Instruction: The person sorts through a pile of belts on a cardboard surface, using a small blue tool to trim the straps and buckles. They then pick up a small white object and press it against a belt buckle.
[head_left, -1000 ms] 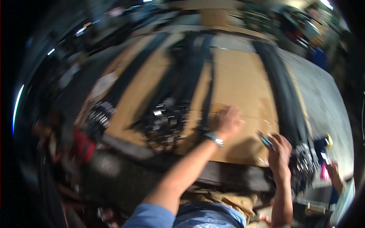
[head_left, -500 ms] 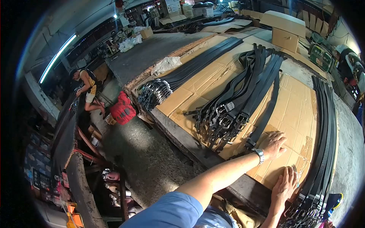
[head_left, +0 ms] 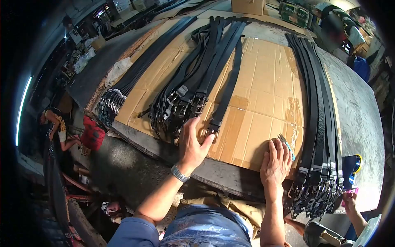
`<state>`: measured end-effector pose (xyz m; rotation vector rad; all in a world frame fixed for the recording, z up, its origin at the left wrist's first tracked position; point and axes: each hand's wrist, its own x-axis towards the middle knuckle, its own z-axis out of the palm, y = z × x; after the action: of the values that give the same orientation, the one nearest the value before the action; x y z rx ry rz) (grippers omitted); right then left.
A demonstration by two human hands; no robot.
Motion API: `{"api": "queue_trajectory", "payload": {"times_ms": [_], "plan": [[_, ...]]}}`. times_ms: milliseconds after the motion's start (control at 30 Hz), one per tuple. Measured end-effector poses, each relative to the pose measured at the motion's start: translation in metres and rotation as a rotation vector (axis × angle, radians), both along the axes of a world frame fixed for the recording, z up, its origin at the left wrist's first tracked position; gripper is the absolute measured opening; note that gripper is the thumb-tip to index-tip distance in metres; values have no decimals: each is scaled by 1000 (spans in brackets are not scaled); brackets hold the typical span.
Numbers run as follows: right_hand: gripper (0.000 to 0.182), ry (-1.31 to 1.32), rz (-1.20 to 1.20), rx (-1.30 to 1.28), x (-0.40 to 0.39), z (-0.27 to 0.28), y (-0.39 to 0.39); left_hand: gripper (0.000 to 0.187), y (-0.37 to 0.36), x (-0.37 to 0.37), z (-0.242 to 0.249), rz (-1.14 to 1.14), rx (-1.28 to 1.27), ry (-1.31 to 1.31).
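Observation:
My left hand [head_left: 194, 148], with a metal watch at the wrist, is open. Its thumb reaches the buckle end of a single black belt [head_left: 226, 96], while the fingers point up toward the buckles of a loose pile of black belts [head_left: 201, 68]. Resting low on the cardboard [head_left: 263, 99], my right hand [head_left: 275, 166] is curled over a pair of thread snips [head_left: 291, 152] with a light-blue handle. The pointed metal tips stick out above the fingers. Right of this hand lies a row of black belts [head_left: 314, 107], buckles toward me.
Another belt bundle [head_left: 150, 55] lies at the left, beside crumpled white plastic [head_left: 118, 71]. A cardboard box [head_left: 248, 6] stands at the back. At lower right another person's hand [head_left: 351, 202] is by a pink object. A seated person [head_left: 55, 123] works far left beside a red bag [head_left: 92, 133].
The view has swung right and down. My left hand has gone from flat on the cardboard to the single belt's buckle end. My right hand stays on the cardboard with the snips.

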<state>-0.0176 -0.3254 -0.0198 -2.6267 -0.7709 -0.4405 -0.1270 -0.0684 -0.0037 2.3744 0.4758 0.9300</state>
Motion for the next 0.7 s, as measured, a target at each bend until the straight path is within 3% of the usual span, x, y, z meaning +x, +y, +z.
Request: {"api": "queue_trajectory", "payload": {"times_ms": [200, 533, 700], "plan": [[41, 11, 1, 12, -2, 5, -1, 60, -10, -8, -26, 24, 103, 160], [42, 14, 11, 5, -2, 3, 0, 31, -2, -7, -25, -8, -86, -94], [42, 16, 10, 39, -4, 7, 2, 26, 68, 27, 16, 91, 173, -74]]}}
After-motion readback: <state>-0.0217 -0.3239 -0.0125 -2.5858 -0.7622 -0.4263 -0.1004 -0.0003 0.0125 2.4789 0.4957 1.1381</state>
